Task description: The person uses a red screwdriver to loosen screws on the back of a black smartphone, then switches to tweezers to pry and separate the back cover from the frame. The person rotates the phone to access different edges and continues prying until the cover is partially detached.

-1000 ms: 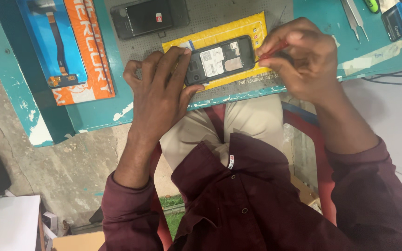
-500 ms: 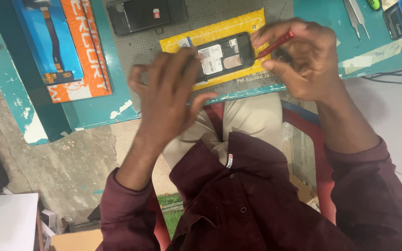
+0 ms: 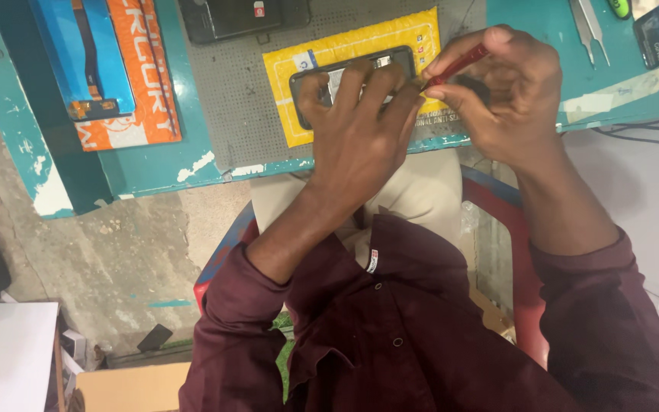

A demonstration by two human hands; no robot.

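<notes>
A small black phone with its back open lies on a yellow mat on the teal workbench. My left hand lies over the phone, fingers pressed down on it and holding it in place. My right hand pinches a thin red screwdriver, its tip meeting the phone's right end. Much of the phone is hidden under my left fingers.
A grey perforated pad lies under the mat. An orange and blue package sits at the left, another black device behind, tweezers and cables at the far right. The teal bench edge runs in front; my lap and a red chair are below.
My left hand has slid right and forward from beside the phone onto it. The right hand with the red screwdriver has stayed at the phone's right end.
</notes>
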